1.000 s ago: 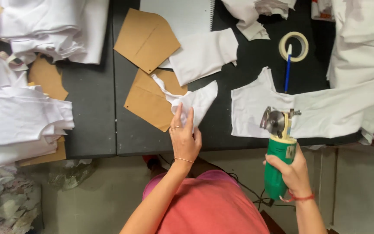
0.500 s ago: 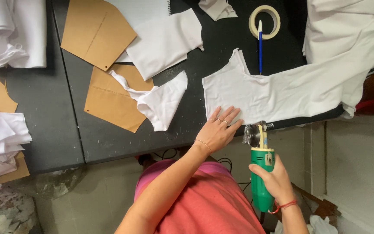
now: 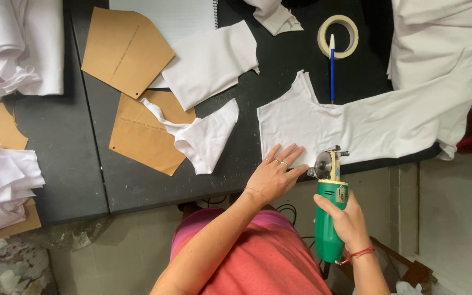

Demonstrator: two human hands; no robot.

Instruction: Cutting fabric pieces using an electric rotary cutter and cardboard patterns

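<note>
A person looks down at a black worktable and their own two hands. The left hand now lies flat, fingers spread, on the near edge of a long white fabric piece; a second ago it was pressing a small folded white scrap, which now sits released well to the left of that hand, partly over brown cardboard patterns. The hand grips nothing; it only presses the cloth down. The right hand is wrapped fully closed around the green body of a handheld rotary fabric cutter, whose round blade has come up to the cloth's near edge, just to the right of the left fingertips. Earlier the cutter hung further from the table edge. The shift suggests work has passed from the scrap to the long piece, with the blade about to meet the fabric and the pressing fingers very close to it. Beyond the hands lie a blue pen and a roll of tape; stacks of white cloth rest far to the left.
</note>
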